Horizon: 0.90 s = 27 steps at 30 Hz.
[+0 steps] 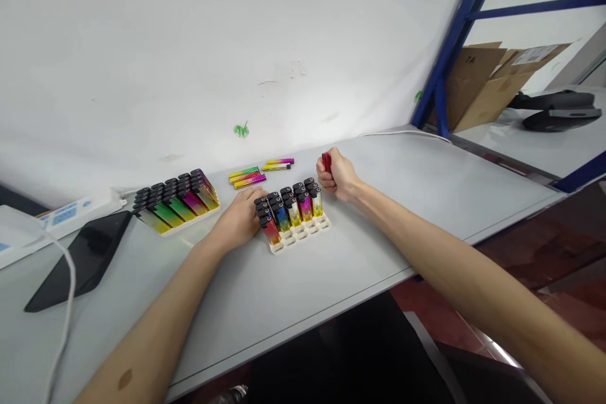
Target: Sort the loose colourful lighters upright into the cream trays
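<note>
A white slotted tray [303, 235] stands on the table, partly filled with upright lighters [294, 211] that have black tops and bodies fading from red, blue or magenta into yellow. Its front slots to the right hold nothing. My left hand [239, 218] is closed against the tray's left end, with the fingertips partly hidden behind the lighters. Just beyond the tray's back right corner, my right hand [341, 175] makes a fist around a red lighter [326, 162], whose end shows above the fingers. The fist is raised and apart from the tray.
A second tray packed with lighters [177, 202] stands at the left. Several loose lighters [249, 177] lie by the wall. Further left are a black tablet-like device [88, 259], a white power strip [61, 221] and a cable. A blue frame [440, 44] and cardboard box [492, 85] stand at right.
</note>
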Tool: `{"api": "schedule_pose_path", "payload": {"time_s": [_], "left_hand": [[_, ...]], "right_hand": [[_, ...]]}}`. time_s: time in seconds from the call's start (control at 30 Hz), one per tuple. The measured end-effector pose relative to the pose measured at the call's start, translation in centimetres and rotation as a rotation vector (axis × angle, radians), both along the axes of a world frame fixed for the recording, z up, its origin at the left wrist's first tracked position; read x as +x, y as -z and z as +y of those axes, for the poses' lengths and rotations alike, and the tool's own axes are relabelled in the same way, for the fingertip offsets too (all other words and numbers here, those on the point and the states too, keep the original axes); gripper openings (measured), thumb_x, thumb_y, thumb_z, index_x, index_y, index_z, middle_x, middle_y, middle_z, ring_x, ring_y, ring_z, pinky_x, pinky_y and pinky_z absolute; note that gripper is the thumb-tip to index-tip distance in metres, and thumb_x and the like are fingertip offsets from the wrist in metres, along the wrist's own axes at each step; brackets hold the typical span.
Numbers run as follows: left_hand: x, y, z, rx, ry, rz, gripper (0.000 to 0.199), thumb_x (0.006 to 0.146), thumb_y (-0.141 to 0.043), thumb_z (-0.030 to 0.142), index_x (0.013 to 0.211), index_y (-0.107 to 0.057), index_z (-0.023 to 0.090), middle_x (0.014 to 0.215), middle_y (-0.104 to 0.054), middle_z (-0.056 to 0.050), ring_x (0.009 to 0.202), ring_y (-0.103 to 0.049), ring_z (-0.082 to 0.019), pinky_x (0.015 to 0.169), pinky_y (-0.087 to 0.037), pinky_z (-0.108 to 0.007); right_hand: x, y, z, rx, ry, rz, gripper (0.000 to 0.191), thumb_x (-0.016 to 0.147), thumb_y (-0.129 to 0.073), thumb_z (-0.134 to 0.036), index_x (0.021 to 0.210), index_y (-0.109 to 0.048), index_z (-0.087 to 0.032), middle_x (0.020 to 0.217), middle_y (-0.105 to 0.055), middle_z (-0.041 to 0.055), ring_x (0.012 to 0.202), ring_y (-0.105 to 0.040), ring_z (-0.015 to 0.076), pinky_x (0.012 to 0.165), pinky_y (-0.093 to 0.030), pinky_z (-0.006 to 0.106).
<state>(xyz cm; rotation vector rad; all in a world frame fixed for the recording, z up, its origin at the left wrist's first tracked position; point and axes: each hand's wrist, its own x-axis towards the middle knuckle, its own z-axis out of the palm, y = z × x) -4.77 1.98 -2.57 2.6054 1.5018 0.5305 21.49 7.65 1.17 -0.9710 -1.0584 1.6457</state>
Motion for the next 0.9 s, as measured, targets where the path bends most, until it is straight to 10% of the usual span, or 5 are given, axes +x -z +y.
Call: {"api": "schedule_pose_path", "payload": {"time_s": [0.73,0.9], "left_hand": [[0.14,-0.28,-0.14,-0.001,-0.019,-0.009,0.038,0.081,-0.054,0.024,0.119,-0.06,0.02,0.133,-0.062,-0.014,0.134,-0.049,-0.034,0.114,-0.04,-0.054],[0.25,-0.4,-0.25,0.004,-0.019,-0.009,0.039,0.081,-0.053,0.023,0.12,-0.06,0.02,0.129,-0.063,-0.013,0.13,-0.051,-0.032,0.113,-0.041,-0.052]], "right_hand": [[-0.05,0.26,-0.08,-0.05,0.026,-0.042,0.043,0.095,-0.033,-0.048,0.062,-0.038,-0.022,0.045,-0.022,-0.0079,0.036,-0.014,0.0076,0.037,-0.008,0.021],[-0.12,0.36,0.33,0.068,0.164,-0.032,0.038,0.099,-0.033,-0.043,0.079,-0.056,-0.02,0.06,-0.045,-0.0033,0.047,-0.043,0.0095,0.044,-0.034,0.022]]}}
